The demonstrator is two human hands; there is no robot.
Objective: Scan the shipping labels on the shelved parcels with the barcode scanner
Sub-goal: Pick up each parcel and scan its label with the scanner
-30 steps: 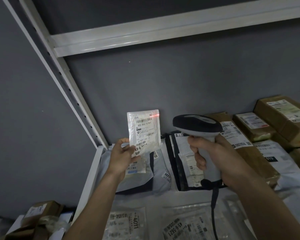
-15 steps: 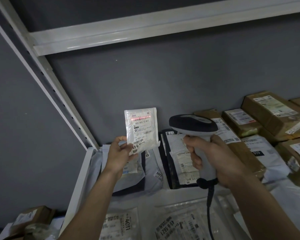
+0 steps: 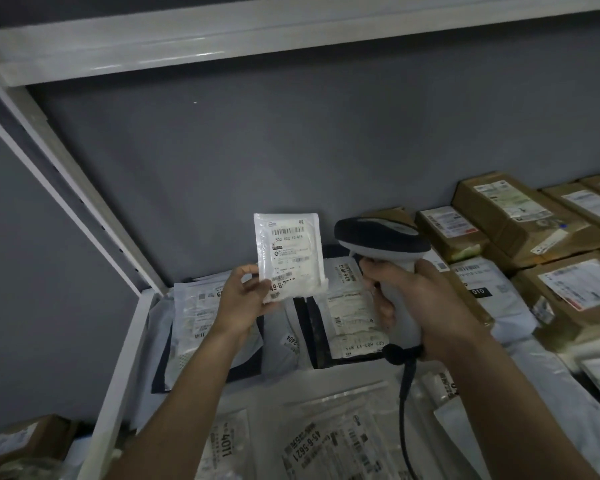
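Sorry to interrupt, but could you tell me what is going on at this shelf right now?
A person is scanning parcel labels. The left hand holds a small white pouch upright by its lower corner, label facing the camera. The right hand grips the handle of a corded barcode scanner, its head beside the pouch. No red scan line shows on the label at this moment. More plastic mailers and brown boxes with labels lie on the shelf behind and below.

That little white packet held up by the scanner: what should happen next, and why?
Probably the left hand sets the white packet back on the shelf. No red line shows on its label now, though the scanner in the right hand faces it.
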